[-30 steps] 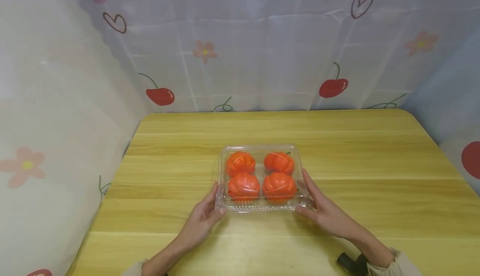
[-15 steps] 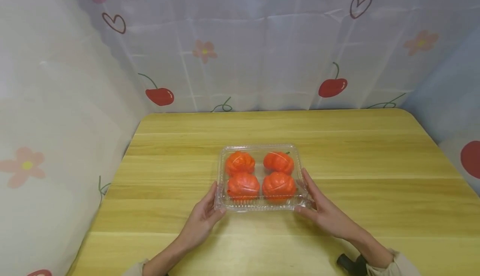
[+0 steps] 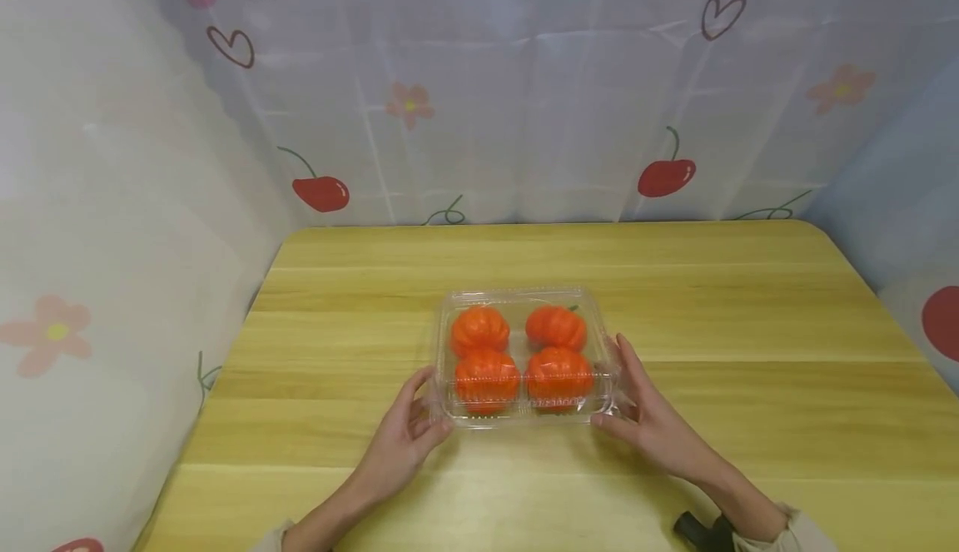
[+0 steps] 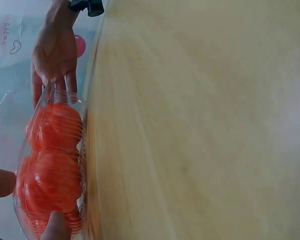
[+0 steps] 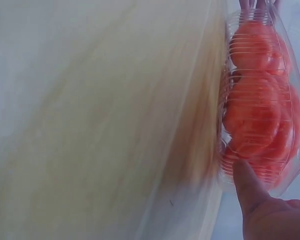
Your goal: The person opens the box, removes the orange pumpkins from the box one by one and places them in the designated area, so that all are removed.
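Note:
A clear plastic clamshell box (image 3: 519, 420) is held between my two hands over the middle of the table. Inside sit several small orange toy pumpkins (image 3: 560, 377), two of them in the front row. My left hand (image 3: 397, 440) grips the box's left side, its thumb at the front corner. On the opposite side my right hand (image 3: 659, 431) holds the box the same way, as the right wrist view's thumb or finger (image 5: 250, 190) on the ribbed wall also shows. Its lid looks closed over the pumpkins. Whether the base touches the tabletop I cannot tell.
The light wooden table (image 3: 360, 302) extends around the box on all sides. Behind it hangs a pale curtain (image 3: 509, 119) printed with cherries and flowers. A black device (image 3: 704, 529) sits at the right wrist.
The box has tipped slightly, so more of its ribbed front shows. The front pumpkins appear a little lower in it. Both hands keep their grip, the right shifting only slightly.

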`<state>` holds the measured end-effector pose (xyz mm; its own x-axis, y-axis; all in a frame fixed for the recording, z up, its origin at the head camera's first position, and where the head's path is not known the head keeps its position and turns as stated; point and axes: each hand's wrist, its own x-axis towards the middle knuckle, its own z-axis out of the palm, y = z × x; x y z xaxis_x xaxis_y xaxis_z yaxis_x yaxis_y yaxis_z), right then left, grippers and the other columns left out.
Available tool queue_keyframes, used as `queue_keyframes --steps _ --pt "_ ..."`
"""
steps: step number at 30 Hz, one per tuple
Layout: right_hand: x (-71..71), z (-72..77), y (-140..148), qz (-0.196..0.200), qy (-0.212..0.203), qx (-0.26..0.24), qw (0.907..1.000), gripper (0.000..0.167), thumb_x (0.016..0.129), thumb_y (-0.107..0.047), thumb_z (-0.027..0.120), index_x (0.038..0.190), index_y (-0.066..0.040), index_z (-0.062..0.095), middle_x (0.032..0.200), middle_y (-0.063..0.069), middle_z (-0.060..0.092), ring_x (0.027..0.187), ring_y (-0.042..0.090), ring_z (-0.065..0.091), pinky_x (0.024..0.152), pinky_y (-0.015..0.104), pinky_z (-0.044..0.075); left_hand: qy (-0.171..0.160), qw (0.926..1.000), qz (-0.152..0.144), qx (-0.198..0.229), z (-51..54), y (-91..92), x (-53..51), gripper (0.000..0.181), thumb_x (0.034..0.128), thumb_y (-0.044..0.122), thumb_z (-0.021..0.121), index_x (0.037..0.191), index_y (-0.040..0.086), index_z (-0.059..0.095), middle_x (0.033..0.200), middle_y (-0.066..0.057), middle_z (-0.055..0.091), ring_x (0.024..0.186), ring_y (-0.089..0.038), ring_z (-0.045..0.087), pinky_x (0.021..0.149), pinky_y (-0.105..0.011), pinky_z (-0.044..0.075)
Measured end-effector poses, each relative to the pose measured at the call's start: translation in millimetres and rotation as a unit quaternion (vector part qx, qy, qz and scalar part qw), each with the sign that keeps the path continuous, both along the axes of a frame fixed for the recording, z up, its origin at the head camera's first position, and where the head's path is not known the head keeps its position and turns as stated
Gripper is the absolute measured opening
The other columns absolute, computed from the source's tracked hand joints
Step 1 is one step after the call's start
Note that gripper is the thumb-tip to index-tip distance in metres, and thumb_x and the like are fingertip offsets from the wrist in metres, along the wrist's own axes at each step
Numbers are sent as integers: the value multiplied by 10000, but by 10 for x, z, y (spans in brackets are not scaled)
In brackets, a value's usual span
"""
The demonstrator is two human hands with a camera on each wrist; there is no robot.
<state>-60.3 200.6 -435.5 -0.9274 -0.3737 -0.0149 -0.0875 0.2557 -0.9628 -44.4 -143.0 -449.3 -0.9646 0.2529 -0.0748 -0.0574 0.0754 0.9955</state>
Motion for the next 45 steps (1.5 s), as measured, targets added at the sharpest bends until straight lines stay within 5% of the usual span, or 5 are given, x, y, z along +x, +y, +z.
queue_keyframes --steps 4,21,27,35,45 --pt "-8 0 -4 10 30 -35 10000 1030 923 -112 700 1585 -196 -86 1627 206 -4 1398 515 223 1049 587 292 -116 9999 -28 -9 16 -11 -3 753 930 84 689 1535 104 242 1415 -332 415 1213 -462 528 919 -334 524" --pt "-12 5 9 188 -100 -51 9998 917 931 -120 692 1594 -123 58 1617 209 100 1412 483 230 1042 534 339 -99 9999 -11 -67 62 -33 -45 844 865 31 737 1540 186 254 1519 -251 290 1233 -475 495 918 -418 529" --pt "-12 8 13 185 -127 16 9997 927 929 -126 695 1595 -129 49 1609 220 120 1408 479 245 1042 531 350 482 9976 -106 -494 30 -54 -91 844 841 41 757 1536 142 289 1624 -104 129 1355 -428 366 1016 -503 447" --pt "-42 28 28 154 -46 178 9997 878 912 -83 708 1580 -80 139 1617 203 111 1374 488 312 1023 519 400 1174 9899 -469 -647 11 -121 -254 792 832 111 796 1498 59 371 1634 -12 129 1408 -330 324 1046 -483 418" --pt "-55 185 22 33 299 600 9977 800 921 -151 712 1552 -62 227 1606 206 140 1409 474 229 1055 627 320 1093 9858 -855 -940 23 -155 -374 727 820 178 820 1447 76 469 1611 33 196 1344 -383 409 1027 -499 434"
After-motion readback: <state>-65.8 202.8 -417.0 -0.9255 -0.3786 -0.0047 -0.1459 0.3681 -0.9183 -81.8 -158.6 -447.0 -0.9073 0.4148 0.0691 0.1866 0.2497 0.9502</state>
